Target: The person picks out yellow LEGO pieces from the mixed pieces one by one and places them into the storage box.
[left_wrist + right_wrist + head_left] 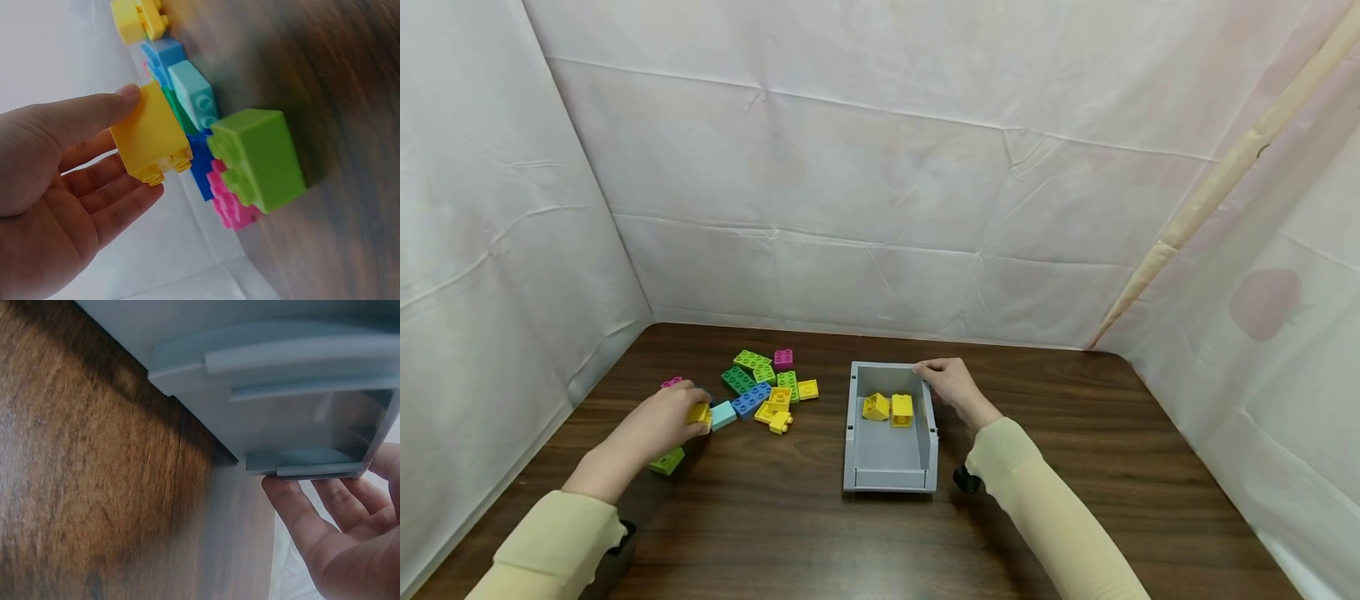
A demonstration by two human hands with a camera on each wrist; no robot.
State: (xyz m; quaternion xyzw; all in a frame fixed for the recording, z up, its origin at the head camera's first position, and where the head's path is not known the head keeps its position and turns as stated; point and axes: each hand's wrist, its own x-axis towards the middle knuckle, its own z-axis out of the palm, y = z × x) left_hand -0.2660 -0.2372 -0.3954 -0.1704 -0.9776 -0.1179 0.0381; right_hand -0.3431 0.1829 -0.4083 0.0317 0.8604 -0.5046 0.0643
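Observation:
My left hand (658, 421) pinches a yellow building brick (150, 131) between thumb and fingers, at the left of the brick pile. Close to it are a light-blue brick (723, 415) and a lime brick (667, 461). My right hand (951, 385) grips the far right corner of a grey bin (887, 479), its thumb over the rim and its fingers against the outer wall, as the right wrist view shows. Inside the bin lie two yellow bricks, one tilted (876, 407) and one beside it (902, 411).
Several loose bricks are spread left of the bin: a blue one (752, 401), a dark green one (739, 380), a magenta one (783, 359) and a yellow one (781, 422) among them. White sheeting (850, 283) stands along the far edge of the dark wooden table (775, 517).

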